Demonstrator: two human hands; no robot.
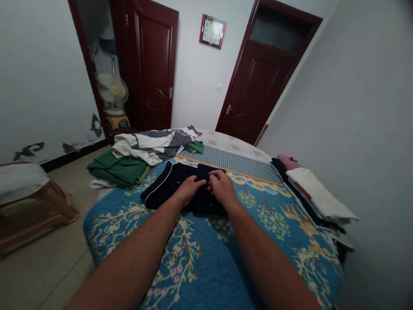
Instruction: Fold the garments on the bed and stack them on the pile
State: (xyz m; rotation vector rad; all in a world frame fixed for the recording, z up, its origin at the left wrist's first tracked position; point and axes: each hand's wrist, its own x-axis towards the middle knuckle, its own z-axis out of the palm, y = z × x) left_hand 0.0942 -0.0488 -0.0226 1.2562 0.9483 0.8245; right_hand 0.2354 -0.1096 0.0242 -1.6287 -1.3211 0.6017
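Observation:
A dark navy garment (167, 183) with pale piping and small light buttons lies folded over on itself on the patterned bed cover (200, 267). My left hand (189, 189) rests on the middle of it, thumb stretched to the right and apart from the index finger; its other fingers are partly hidden. Just to the right, my right hand (222, 186) has its fingers curled together at the folded-over part of the garment. The exact grip of its fingertips on the cloth is hard to make out.
Green folded clothing (118, 169) and a white-and-grey striped garment (155, 144) lie at the far left. On the right edge is a stack of folded clothes with a cream piece (318, 191) on top. A stool (35, 198) stands on the left; a wall borders the right.

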